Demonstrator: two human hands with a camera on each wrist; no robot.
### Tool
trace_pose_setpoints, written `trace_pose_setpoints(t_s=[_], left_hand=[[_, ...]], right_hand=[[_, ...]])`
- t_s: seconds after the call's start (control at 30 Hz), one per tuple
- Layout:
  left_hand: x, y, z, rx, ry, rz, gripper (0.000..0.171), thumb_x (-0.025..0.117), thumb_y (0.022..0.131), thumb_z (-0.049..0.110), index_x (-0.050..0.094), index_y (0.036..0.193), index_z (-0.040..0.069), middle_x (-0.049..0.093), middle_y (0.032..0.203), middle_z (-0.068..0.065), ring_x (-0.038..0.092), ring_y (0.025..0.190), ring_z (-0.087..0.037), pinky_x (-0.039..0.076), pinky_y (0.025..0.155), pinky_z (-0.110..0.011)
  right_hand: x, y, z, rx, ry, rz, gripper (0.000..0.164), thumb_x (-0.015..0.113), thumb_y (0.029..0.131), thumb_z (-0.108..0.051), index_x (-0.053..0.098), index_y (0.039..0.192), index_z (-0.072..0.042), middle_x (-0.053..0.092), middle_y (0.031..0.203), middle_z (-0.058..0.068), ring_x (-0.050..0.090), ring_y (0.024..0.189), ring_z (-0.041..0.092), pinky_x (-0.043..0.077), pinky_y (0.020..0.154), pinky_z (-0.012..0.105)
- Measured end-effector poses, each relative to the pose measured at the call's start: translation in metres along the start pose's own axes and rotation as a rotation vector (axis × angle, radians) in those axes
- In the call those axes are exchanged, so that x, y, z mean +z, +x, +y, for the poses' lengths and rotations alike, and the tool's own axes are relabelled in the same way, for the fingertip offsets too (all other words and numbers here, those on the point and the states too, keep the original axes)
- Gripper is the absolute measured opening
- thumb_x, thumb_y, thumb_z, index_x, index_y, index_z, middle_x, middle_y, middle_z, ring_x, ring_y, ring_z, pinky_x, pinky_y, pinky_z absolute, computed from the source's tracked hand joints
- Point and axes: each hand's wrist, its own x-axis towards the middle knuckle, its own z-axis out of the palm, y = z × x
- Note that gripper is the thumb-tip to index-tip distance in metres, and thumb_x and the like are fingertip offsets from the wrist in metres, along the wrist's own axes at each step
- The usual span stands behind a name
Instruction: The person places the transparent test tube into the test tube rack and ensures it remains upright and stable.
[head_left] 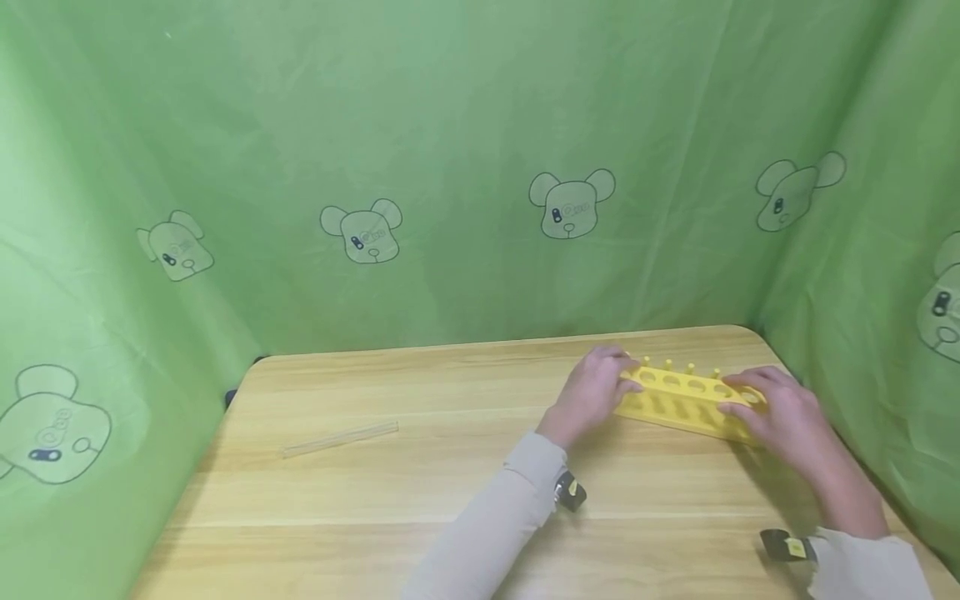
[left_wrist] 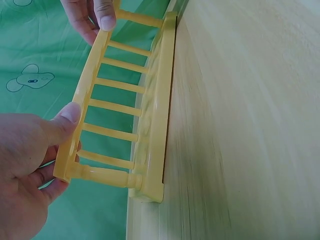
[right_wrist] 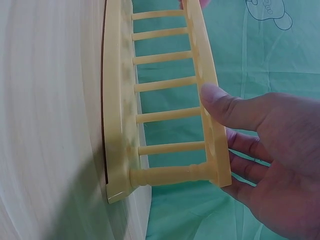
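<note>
A yellow test tube rack (head_left: 678,400) is at the table's right rear, with a row of round holes in its top bar and a row of pegs behind. My left hand (head_left: 592,387) grips the left end of the top bar, its thumb on the near side, as the left wrist view shows. At the other end my right hand (right_wrist: 280,145) holds the same bar between thumb and fingers. The rack is upright, its base at the tabletop; whether it touches all along, I cannot tell. No tube shows in its holes.
A thin clear tube (head_left: 340,439) lies slantwise on the left part of the wooden table (head_left: 360,508). Green curtains (head_left: 450,108) with printed bear heads hang behind the table and on both sides.
</note>
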Motion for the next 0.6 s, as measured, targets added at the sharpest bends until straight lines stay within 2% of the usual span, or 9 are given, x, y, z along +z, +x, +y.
trace_pose_setpoints(t_s=[0.6], left_hand=[[-0.0094, -0.0081, -0.0101, -0.036, -0.007, 0.009, 0.043, 0.072, 0.093, 0.039, 0.071, 0.129, 0.015, 0.065, 0.135, 0.000, 0.057, 0.126, -0.012, 0.040, 0.111, -0.016]], right_hand=[[0.0093, 0.0098, -0.0097, -0.024, -0.007, 0.000, 0.042, 0.087, 0.077, -0.005, 0.069, 0.115, 0.003, 0.061, 0.115, 0.029, 0.057, 0.102, 0.053, 0.045, 0.083, 0.071]])
